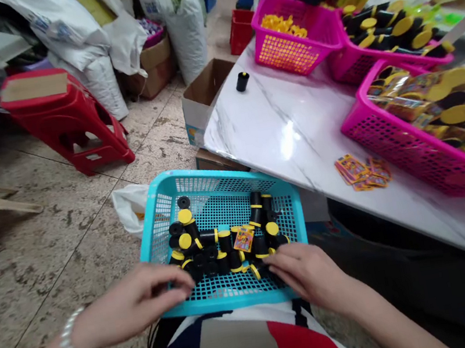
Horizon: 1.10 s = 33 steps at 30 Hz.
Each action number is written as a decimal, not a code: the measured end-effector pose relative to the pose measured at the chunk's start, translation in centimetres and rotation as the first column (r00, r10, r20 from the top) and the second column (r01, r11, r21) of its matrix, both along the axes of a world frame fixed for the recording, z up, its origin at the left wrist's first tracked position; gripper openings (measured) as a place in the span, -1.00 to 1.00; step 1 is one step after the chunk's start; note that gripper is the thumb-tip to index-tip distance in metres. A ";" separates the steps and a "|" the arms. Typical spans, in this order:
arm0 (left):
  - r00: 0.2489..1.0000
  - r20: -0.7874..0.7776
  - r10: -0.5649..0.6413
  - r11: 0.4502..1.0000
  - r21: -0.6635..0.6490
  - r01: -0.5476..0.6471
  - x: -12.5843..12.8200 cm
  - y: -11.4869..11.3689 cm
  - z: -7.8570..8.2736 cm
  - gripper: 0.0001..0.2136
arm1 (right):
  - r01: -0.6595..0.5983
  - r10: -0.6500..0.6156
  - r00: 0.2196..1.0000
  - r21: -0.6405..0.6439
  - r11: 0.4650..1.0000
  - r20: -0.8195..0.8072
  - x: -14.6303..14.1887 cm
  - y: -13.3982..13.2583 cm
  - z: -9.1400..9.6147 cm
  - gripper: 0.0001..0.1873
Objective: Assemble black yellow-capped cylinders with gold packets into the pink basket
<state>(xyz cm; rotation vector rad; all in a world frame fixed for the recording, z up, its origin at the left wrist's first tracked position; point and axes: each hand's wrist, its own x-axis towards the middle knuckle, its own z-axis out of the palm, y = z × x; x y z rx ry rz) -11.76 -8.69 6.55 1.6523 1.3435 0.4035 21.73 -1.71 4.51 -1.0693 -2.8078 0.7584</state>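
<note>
A turquoise plastic basket (235, 301) stands at my lap, holding several small black canisters with yellow lids (224, 243). On top of them lies a small orange printed card (243, 240). My left hand (163, 291) hovers over the basket's near left corner, its fingers loosely bent and apart from the thumb, with nothing in them. At the right side, my right hand (303, 268) reaches over the near rim. Its fingers are drawn together at a tilted black canister with a yellow lid (255, 271); part of the grip is hidden.
To the right is a marble-patterned table (278, 125) with a lone black canister (242, 82) and orange cards (362, 172). Pink baskets stand on it, one with yellow parts (283, 24), another with packed canisters (445, 99). A red stool (64, 115), cardboard box (203, 99) and sacks (181, 29) stand beyond.
</note>
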 end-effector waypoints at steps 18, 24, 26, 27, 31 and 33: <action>0.943 0.121 0.309 0.938 0.124 -0.323 7.2 0.5 -2.3 -0.70 | 0.146 -0.164 0.957 -0.092 0.985 -0.238 -5.0 2.5 -3.3 -0.81; 0.919 0.109 0.378 0.895 0.211 -0.393 9.4 0.6 -1.9 -0.76 | 0.212 -0.202 0.975 0.116 0.970 -0.087 -5.4 2.7 -4.0 -0.75; 0.912 0.117 0.393 0.892 0.193 -0.409 9.4 0.9 -2.2 -0.77 | 0.284 -0.269 0.955 0.126 0.950 -0.127 -5.2 2.9 -4.1 -0.73; 0.907 0.140 0.396 0.892 0.174 -0.417 9.3 1.0 -2.5 -0.77 | 0.321 -0.301 0.937 0.099 0.942 -0.176 -5.1 3.0 -4.1 -0.72; 0.864 0.266 0.428 0.882 0.086 -0.464 9.1 1.5 -3.8 -0.72 | 0.413 -0.459 0.805 -0.201 0.888 -0.374 -4.7 2.1 -4.2 -0.76; 0.848 0.308 0.431 0.883 0.052 -0.467 9.4 1.8 -4.4 -0.69 | 0.390 -0.520 0.741 -0.359 0.848 -0.424 -4.8 1.4 -4.3 -0.82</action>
